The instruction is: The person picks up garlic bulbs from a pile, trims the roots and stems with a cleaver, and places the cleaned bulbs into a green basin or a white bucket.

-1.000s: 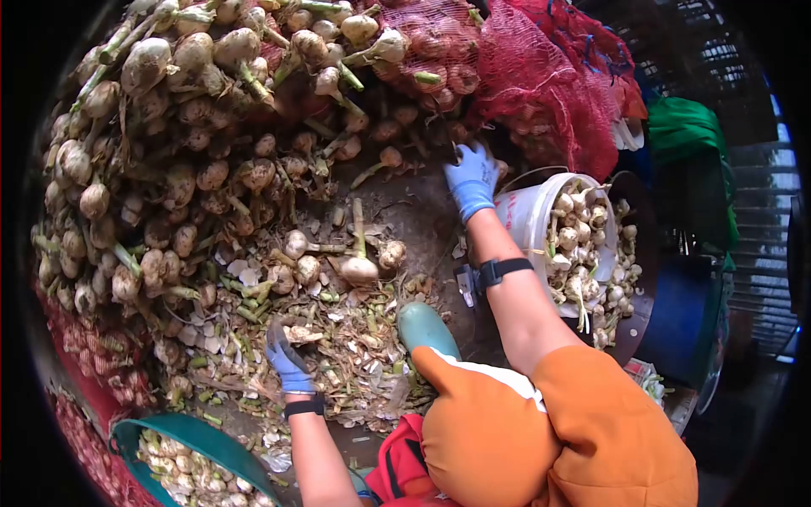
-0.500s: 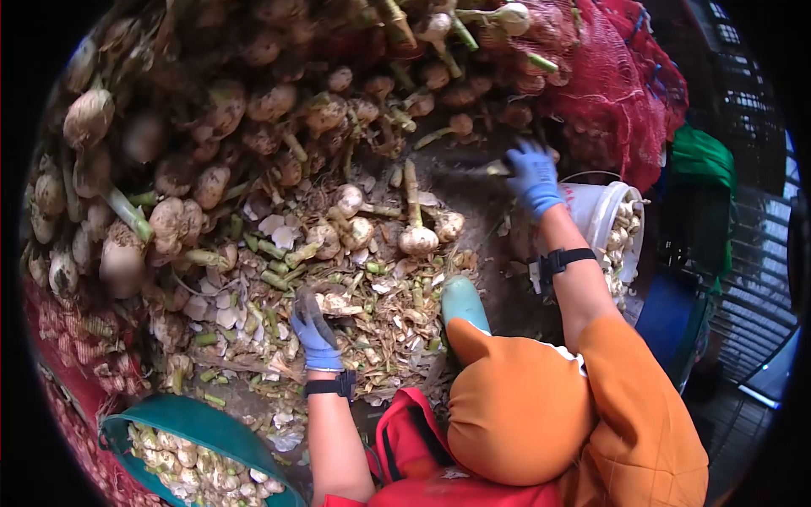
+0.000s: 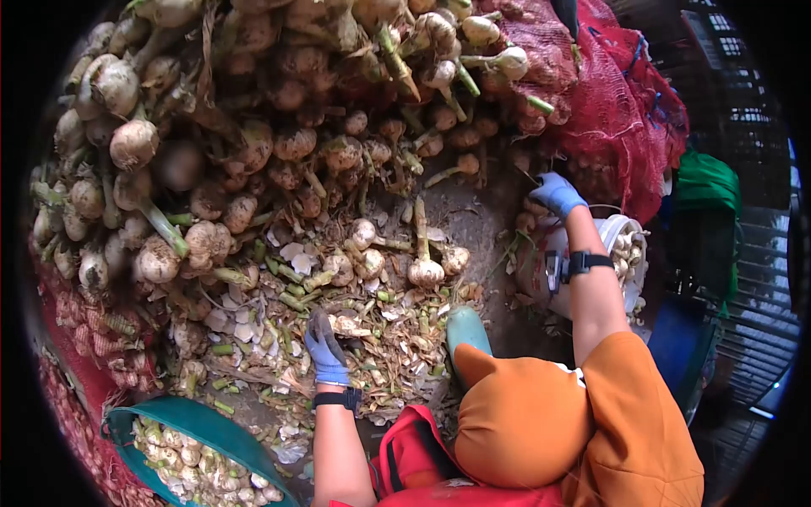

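My left hand (image 3: 326, 353), in a blue glove with a grey palm side, hovers over a heap of garlic skins and cut stalks (image 3: 389, 346). Its fingers are extended and nothing shows in them. Farther right, my right hand (image 3: 557, 195), also gloved, is closed above the white bucket (image 3: 541, 275), near the red net sack. A thin dark piece shows at its fingertips, too small to name. Several garlic bulbs with stalks lie between the hands, among them one with an upright stalk (image 3: 425, 272). Peeled-looking garlic heads (image 3: 625, 258) fill the bucket's mouth.
A large pile of garlic (image 3: 296, 144) rises at the back and left. The red net sack (image 3: 612, 110) stands back right, beside green cloth (image 3: 708, 190). A green tub (image 3: 135, 414) of trimmed garlic sits front left. My boot (image 3: 467, 329) is in the middle.
My right hand has moved slightly right and down, closer to the bucket; the blurred long object that stuck out leftward from it no longer shows. The view has shifted slightly.
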The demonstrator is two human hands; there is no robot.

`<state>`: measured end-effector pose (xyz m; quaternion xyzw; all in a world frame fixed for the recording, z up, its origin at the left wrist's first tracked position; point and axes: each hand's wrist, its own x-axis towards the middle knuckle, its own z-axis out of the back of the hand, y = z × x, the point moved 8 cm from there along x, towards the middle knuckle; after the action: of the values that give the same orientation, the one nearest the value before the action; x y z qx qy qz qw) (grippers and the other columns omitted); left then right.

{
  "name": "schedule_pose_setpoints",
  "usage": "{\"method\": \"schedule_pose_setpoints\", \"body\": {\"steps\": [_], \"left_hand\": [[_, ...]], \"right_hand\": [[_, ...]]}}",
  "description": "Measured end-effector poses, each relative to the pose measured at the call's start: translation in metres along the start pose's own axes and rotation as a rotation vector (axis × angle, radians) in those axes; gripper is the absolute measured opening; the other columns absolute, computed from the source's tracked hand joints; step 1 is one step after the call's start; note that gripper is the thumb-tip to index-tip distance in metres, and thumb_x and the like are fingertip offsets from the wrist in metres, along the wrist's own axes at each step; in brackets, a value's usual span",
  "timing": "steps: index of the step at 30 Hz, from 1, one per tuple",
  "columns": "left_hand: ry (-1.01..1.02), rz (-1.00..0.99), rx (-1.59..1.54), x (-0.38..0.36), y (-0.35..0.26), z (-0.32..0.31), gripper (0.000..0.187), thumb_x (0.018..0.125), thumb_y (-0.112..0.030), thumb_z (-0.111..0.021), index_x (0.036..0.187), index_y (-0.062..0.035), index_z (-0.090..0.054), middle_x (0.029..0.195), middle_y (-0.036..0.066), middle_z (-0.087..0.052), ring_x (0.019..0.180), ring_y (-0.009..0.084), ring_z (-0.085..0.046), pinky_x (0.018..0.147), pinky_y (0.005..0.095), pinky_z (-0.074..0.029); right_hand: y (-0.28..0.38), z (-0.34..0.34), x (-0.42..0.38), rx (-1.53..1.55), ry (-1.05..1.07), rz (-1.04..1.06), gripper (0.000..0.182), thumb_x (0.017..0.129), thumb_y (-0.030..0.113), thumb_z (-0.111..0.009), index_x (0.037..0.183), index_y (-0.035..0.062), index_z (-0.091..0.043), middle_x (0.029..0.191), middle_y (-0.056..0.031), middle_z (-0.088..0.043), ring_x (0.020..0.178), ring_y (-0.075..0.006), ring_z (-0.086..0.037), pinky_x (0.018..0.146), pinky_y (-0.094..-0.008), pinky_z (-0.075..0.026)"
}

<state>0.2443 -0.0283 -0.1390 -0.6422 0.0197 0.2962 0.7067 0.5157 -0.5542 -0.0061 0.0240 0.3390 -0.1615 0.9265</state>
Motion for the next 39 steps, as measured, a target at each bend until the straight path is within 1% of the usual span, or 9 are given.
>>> {"method": "schedule_pose_setpoints", "body": {"steps": [3, 7, 11, 14, 16, 21, 28, 36, 39], "left_hand": [[0.065, -0.041, 0.094, 0.0, 0.003, 0.0, 0.045, 0.103, -0.037, -0.044, 0.114, 0.0031, -0.061, 0.114, 0.015, -0.063, 0.106, 0.0262, -0.058, 0.098, 0.0387, -0.042], [-0.034, 0.1, -0.305, 0.025, 0.178, -0.004, 0.037, 0.1, -0.018, -0.056, 0.128, 0.006, -0.053, 0.13, 0.012, -0.058, 0.117, 0.0216, -0.057, 0.103, 0.0336, -0.044], [-0.056, 0.166, -0.756, 0.03, 0.117, -0.025, 0.037, 0.1, -0.018, -0.056, 0.128, 0.0061, -0.055, 0.129, 0.015, -0.059, 0.115, 0.0209, -0.058, 0.1, 0.0322, -0.045], [0.164, 0.346, -0.442, -0.001, -0.017, -0.025, 0.047, 0.097, -0.05, -0.051, 0.108, -0.0063, -0.065, 0.091, 0.007, -0.067, 0.073, 0.0205, -0.068, 0.06, 0.0353, -0.058], [0.045, 0.239, -0.41, 0.03, 0.049, -0.025, 0.048, 0.095, -0.053, -0.053, 0.109, -0.0084, -0.063, 0.085, 0.004, -0.068, 0.063, 0.0205, -0.067, 0.051, 0.0318, -0.054], [0.189, 0.252, -0.792, -0.042, -0.067, -0.018, 0.041, 0.092, -0.049, -0.061, 0.108, -0.0108, -0.063, 0.092, 0.006, -0.071, 0.075, 0.023, -0.069, 0.062, 0.0324, -0.057], [0.147, 0.059, -1.118, -0.175, -0.16, 0.0, 0.026, 0.091, -0.031, -0.065, 0.099, -0.0069, -0.066, 0.094, 0.009, -0.069, 0.084, 0.0234, -0.068, 0.077, 0.0371, -0.061], [0.701, 0.11, -0.271, -0.264, -0.402, -0.145, 0.062, 0.078, -0.02, -0.081, 0.133, -0.0099, -0.053, 0.113, 0.008, -0.061, 0.107, 0.0244, -0.06, 0.089, 0.0411, -0.054], [0.893, -0.082, -0.181, -0.297, -0.461, -0.216, 0.042, 0.095, -0.036, -0.061, 0.127, -0.0104, -0.052, 0.103, 0.008, -0.065, 0.095, 0.0212, -0.067, 0.085, 0.0452, -0.055]], "right_hand": [[-0.018, -0.016, 0.013, 0.081, 0.056, -0.052, 0.045, 0.069, 0.035, -0.068, 0.1, 0.004, -0.073, 0.104, -0.0221, -0.07, 0.095, -0.0371, -0.068, 0.085, -0.0411, -0.053], [-0.004, -0.068, 0.055, -0.157, 0.079, 0.194, 0.045, 0.07, 0.036, -0.071, 0.1, 0.0016, -0.072, 0.096, -0.0185, -0.072, 0.082, -0.0312, -0.067, 0.077, -0.0403, -0.053], [0.052, -0.081, -0.015, 0.13, 0.218, 0.181, 0.032, 0.073, 0.028, -0.073, 0.093, 0.0033, -0.073, 0.087, -0.0107, -0.071, 0.076, -0.021, -0.065, 0.069, -0.0373, -0.052], [0.102, -0.12, -0.076, 0.67, 0.358, 0.332, 0.027, 0.079, 0.025, -0.074, 0.094, 0.0032, -0.07, 0.077, -0.0024, -0.065, 0.069, -0.0142, -0.057, 0.061, -0.0342, -0.048], [0.136, -0.139, -0.108, 0.789, 0.428, 0.436, 0.026, 0.081, 0.025, -0.073, 0.093, 0.0033, -0.067, 0.076, -0.0003, -0.062, 0.067, -0.0115, -0.053, 0.059, -0.0313, -0.046], [0.162, -0.09, -0.201, 0.682, 0.086, 0.823, 0.028, 0.08, 0.028, -0.07, 0.095, 0.0052, -0.066, 0.077, -0.0037, -0.061, 0.072, -0.011, -0.056, 0.066, -0.0297, -0.046], [0.018, -0.086, -0.307, 0.882, 0.067, 0.779, 0.03, 0.081, 0.025, -0.073, 0.104, 0.0072, -0.07, 0.085, -0.0047, -0.068, 0.079, -0.012, -0.061, 0.075, -0.0307, -0.049], [-0.164, -0.027, -0.317, 1.535, -0.177, 0.66, 0.033, 0.081, 0.023, -0.076, 0.105, 0.003, -0.068, 0.084, -0.0029, -0.067, 0.071, -0.0113, -0.062, 0.064, -0.0275, -0.051], [-0.221, -0.015, -0.335, 1.603, -0.328, 0.654, 0.033, 0.082, 0.024, -0.076, 0.106, 0.0022, -0.068, 0.083, -0.0004, -0.066, 0.07, -0.0098, -0.06, 0.065, -0.025, -0.05]]}}
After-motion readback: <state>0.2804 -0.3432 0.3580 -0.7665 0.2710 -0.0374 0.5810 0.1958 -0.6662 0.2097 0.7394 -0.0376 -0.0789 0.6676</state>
